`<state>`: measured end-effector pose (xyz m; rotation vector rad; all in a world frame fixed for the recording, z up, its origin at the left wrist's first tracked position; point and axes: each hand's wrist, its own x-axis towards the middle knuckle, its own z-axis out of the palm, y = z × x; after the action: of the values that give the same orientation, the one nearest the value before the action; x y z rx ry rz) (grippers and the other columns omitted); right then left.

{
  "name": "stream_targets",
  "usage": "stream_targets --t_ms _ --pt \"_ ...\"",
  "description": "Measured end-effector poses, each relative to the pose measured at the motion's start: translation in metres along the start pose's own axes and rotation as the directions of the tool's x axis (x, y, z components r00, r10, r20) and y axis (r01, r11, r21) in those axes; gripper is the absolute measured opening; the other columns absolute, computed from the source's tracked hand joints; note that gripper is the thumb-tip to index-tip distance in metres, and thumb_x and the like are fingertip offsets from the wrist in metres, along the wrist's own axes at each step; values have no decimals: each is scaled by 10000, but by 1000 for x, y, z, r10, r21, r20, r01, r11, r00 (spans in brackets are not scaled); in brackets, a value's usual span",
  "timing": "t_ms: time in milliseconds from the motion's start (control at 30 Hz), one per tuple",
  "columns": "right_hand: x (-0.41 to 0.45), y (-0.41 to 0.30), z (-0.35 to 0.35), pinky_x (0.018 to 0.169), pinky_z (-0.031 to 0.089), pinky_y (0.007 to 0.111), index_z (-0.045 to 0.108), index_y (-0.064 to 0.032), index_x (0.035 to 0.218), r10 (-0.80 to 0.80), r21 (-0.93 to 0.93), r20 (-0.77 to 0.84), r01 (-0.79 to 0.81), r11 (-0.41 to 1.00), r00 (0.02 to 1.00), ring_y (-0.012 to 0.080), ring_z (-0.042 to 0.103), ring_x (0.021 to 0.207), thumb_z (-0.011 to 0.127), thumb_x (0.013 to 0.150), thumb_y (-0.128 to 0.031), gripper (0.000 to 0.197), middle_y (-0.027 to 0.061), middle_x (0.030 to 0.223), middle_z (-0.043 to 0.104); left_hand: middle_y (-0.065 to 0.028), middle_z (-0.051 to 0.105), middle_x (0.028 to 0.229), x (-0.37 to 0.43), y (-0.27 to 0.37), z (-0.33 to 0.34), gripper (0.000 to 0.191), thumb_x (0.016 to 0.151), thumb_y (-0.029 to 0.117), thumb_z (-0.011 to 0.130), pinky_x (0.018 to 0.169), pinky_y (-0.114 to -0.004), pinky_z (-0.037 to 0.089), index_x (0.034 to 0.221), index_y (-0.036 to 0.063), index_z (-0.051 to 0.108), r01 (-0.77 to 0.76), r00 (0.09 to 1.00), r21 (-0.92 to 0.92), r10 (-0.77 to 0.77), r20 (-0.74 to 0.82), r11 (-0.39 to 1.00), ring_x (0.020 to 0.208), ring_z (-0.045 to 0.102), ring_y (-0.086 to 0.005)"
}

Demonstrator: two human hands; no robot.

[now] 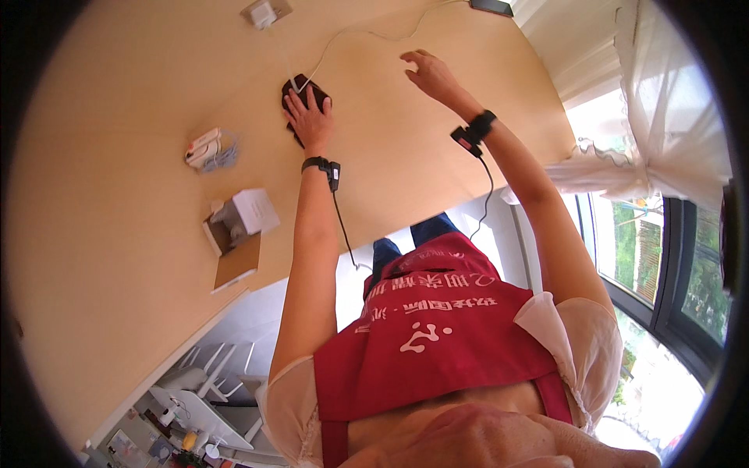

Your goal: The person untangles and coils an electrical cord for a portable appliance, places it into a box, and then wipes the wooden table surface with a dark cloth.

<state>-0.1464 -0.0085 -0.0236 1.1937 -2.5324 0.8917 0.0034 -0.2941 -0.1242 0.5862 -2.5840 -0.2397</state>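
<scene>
My left hand (311, 124) lies palm down over a dark, flat object (315, 90) on the table, its fingers spread across the top and its thumb along the right edge. What the object is cannot be made out, as the hand covers much of it. The end of a white cable (327, 50) meets it at the fingertips. My right hand (434, 76) hovers to the right, apart from the object, with fingers bent, a gap before the thumb and nothing in it. Each wrist wears a black strap with a small wired module.
A white charger (263, 16) sits at a plate at the far edge of view. The cable runs towards a dark phone-like device (491, 7). Left lie a white device with a bundled cord (208, 149) and an opened cardboard box (240, 219). Curtains (655, 140) hang right.
</scene>
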Motion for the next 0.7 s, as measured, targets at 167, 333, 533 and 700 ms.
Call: stream_targets --t_ms 167,333,533,700 --pt "114 -13 107 807 576 473 620 -15 1183 -27 -169 28 31 985 999 394 684 989 584 936 -102 264 180 1164 642 -231 219 1679 57 -78 37 656 1041 548 463 1238 -616 145 1585 184 409 47 999 -116 -46 15 992 1559 167 -423" --pt "243 -21 216 769 576 483 600 7 998 -78 -276 203 133 952 976 405 679 920 570 918 -63 111 200 1016 628 -252 241 1664 153 -190 89 647 1047 551 451 1225 -615 196 1571 173 428 90 996 -108 -92 -10 990 1544 199 -447" --pt "403 -44 284 768 570 465 602 29 982 -123 -161 281 174 971 952 409 680 896 577 905 -52 115 221 1034 636 -304 285 1629 237 -229 162 665 1036 540 464 1213 -623 211 1550 118 446 190 981 -107 -193 -13 976 1520 238 -476" --pt "431 11 281 752 550 519 579 31 983 -40 -128 230 71 989 972 446 653 868 592 850 -30 148 215 1050 619 -325 311 1608 282 -73 160 696 1029 535 469 1215 -638 194 1570 101 414 -14 995 -359 49 91 933 1501 268 -488"
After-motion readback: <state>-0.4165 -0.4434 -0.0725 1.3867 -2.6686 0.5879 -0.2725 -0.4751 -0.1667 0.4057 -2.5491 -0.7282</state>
